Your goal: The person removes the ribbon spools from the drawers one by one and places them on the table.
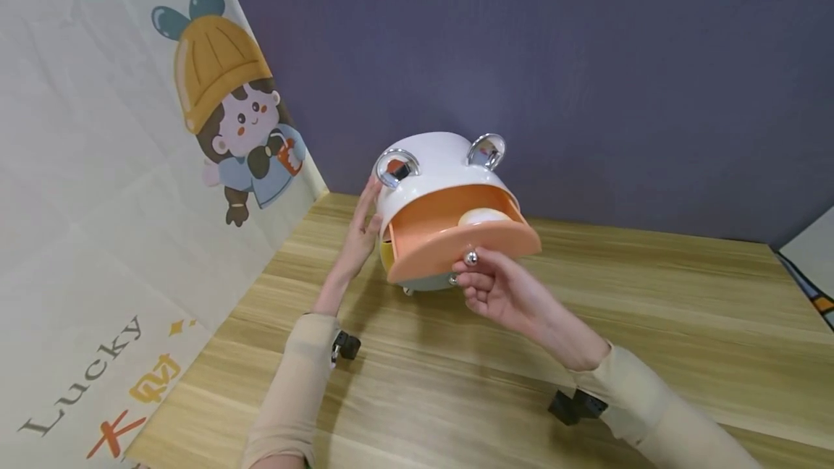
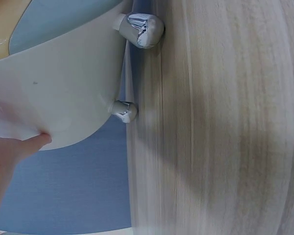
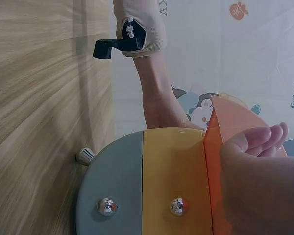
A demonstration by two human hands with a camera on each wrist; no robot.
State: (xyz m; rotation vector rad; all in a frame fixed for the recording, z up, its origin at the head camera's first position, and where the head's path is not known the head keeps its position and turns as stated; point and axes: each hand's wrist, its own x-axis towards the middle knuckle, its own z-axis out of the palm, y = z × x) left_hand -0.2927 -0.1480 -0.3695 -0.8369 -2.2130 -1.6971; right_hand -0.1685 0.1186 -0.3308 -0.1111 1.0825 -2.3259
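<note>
Before a dark blue wall (image 1: 554,71) filling 12 o'clock, a wood-grain table (image 1: 423,389) spreads towards 6, flanked at 9 by a pale printed sheet (image 1: 72,187) reading "Lucky" (image 1: 83,375) at 8 o'clock, with yellow and red Chinese characters beneath and a cartoon figure (image 1: 247,165) in a mustard hat at 10. At the dial's centre, on the table, stands a glossy white chest (image 1: 436,154), its orange drawer (image 1: 423,255) open and overhanging the yellow drawer (image 3: 174,161) and grey-blue drawer (image 3: 112,171) below. A person in cream sleeves (image 1: 296,382), a black device (image 1: 350,346) at each cuff, works it bare-handed: the left hand (image 1: 362,230) rests at the chest's 9 o'clock, fingers extended along its side; the right hand (image 1: 504,288), at 5, pinches the drawer's silver knob (image 1: 471,258) and partly blocks the lower fronts. Inside the drawer sits a whitish rounded object (image 1: 483,216), too hidden to identify. Mirrored discs (image 1: 486,153) crown the chest at 11 and 1; silver feet (image 2: 144,30) support it.
</note>
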